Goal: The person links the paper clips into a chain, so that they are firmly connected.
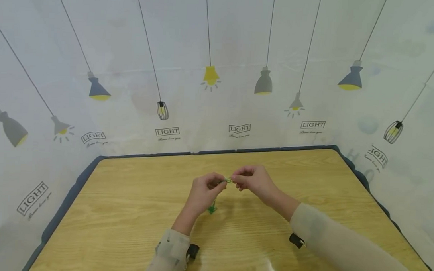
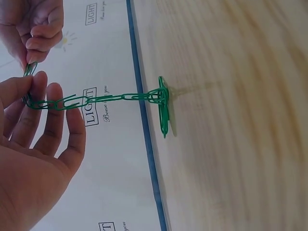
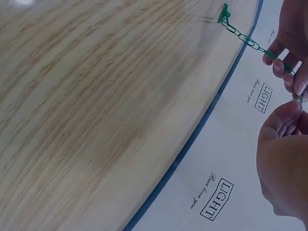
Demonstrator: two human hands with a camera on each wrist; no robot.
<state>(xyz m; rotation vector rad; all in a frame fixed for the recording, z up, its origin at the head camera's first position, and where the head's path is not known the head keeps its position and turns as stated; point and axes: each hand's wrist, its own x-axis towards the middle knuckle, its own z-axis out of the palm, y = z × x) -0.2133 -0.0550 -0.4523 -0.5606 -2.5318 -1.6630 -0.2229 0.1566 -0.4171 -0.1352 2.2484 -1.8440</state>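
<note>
A chain of green paper clips [image 2: 106,99] hangs from my left hand [image 1: 205,190] down to the wooden table [image 1: 128,212], where its lower end [image 1: 212,209] rests. My left fingers [image 2: 45,103] pinch the top links. My right hand [image 1: 253,180] pinches a single green paper clip [image 2: 30,70] right against the chain's top end. In the right wrist view the paper clip chain [image 3: 245,38] runs from the table up to the left fingers [image 3: 281,60], with my right hand [image 3: 284,154] just below them. Both hands hover above the middle of the table.
The wooden table has a dark blue edge [image 1: 71,186]. A white curtain printed with lamps and the word LIGHT [image 1: 238,128] surrounds it on three sides. Small black wrist cameras [image 1: 296,240] sit on both sleeves.
</note>
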